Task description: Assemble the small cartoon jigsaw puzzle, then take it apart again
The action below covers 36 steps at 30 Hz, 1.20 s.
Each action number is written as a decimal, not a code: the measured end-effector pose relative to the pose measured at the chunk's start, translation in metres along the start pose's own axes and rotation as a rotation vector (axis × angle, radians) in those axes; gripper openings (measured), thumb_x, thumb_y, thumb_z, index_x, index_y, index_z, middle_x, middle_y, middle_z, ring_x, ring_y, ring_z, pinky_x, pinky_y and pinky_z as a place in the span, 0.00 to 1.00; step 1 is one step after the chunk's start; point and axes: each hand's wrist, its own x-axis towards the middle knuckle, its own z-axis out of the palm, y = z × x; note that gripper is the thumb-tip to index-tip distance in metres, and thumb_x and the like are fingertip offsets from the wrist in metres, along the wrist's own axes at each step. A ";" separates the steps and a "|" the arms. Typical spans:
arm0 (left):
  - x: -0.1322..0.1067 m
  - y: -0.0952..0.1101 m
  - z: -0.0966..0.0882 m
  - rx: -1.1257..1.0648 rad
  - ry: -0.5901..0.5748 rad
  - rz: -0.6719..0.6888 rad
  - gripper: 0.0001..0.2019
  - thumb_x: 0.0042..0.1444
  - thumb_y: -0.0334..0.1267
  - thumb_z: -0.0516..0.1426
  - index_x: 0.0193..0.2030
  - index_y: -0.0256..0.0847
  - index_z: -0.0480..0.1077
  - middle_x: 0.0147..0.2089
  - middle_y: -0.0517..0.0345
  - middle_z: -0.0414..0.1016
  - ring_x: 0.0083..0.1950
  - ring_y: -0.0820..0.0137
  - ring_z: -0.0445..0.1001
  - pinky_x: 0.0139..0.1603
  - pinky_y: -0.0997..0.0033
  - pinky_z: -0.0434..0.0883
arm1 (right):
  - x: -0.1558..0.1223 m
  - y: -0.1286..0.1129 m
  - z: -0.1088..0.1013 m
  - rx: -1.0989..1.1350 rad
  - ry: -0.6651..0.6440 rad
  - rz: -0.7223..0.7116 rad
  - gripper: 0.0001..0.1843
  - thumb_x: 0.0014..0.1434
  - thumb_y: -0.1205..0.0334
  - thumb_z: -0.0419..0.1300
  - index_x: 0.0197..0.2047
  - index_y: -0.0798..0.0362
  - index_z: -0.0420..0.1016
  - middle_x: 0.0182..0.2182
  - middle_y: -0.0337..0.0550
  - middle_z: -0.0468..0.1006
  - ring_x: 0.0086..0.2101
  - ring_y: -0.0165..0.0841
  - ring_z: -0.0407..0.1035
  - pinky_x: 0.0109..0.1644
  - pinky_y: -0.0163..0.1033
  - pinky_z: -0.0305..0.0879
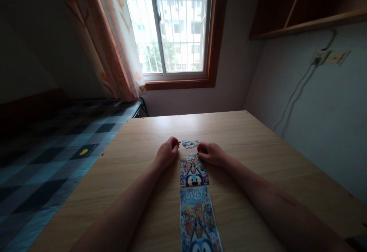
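Note:
A partly assembled jigsaw puzzle (194, 171) lies flat on the wooden table, its lower part showing a blue cartoon dog's face. Just beyond it is a small pile of loose puzzle pieces (189, 143), mostly light blue. My left hand (168, 152) is closed to the left of the pile, with a small puzzle piece (179, 143) at its fingertips. My right hand (211, 153) is pinched at the puzzle's upper right edge, its fingertips at a light blue piece (193, 155); the fingers partly hide it. Nearer to me lies a printed Bluey picture sheet (198, 215).
The wooden table (137, 141) reaches toward a window (177, 26) with a curtain (111, 45) at its left. A bed with a checked cover (57, 148) stands along the left side. On the right wall are a socket with a cable (319, 57) and a shelf (309, 24).

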 end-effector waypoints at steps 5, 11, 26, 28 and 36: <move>0.000 0.001 -0.001 -0.046 -0.008 0.023 0.06 0.57 0.34 0.56 0.41 0.42 0.72 0.34 0.58 0.79 0.35 0.68 0.76 0.39 0.71 0.68 | 0.000 -0.001 -0.001 -0.005 -0.002 -0.001 0.03 0.55 0.64 0.61 0.35 0.52 0.75 0.27 0.35 0.75 0.27 0.26 0.65 0.32 0.31 0.52; 0.001 0.001 -0.002 -0.039 0.029 0.023 0.08 0.56 0.34 0.56 0.41 0.42 0.75 0.33 0.59 0.79 0.34 0.68 0.76 0.39 0.71 0.69 | 0.001 0.000 0.000 -0.016 0.001 -0.012 0.03 0.55 0.64 0.61 0.35 0.52 0.75 0.27 0.36 0.75 0.27 0.27 0.65 0.33 0.31 0.53; -0.001 0.004 -0.002 -0.018 0.015 0.038 0.11 0.59 0.37 0.55 0.42 0.41 0.79 0.28 0.60 0.77 0.28 0.71 0.72 0.32 0.74 0.63 | 0.000 0.000 0.000 -0.010 0.005 -0.005 0.03 0.55 0.64 0.61 0.35 0.52 0.75 0.27 0.35 0.75 0.27 0.26 0.66 0.32 0.31 0.53; -0.001 0.004 -0.002 -0.021 0.013 0.052 0.11 0.59 0.35 0.55 0.42 0.42 0.80 0.30 0.59 0.79 0.29 0.70 0.72 0.33 0.73 0.64 | 0.000 0.000 0.000 -0.015 0.008 -0.004 0.04 0.55 0.64 0.61 0.36 0.51 0.75 0.27 0.35 0.75 0.27 0.26 0.66 0.32 0.31 0.53; 0.000 0.004 0.000 0.048 -0.051 0.063 0.14 0.62 0.34 0.53 0.46 0.43 0.80 0.38 0.57 0.82 0.36 0.68 0.76 0.41 0.72 0.68 | 0.000 -0.001 0.000 -0.010 0.007 -0.004 0.04 0.55 0.65 0.61 0.36 0.52 0.75 0.28 0.35 0.76 0.28 0.26 0.66 0.33 0.31 0.53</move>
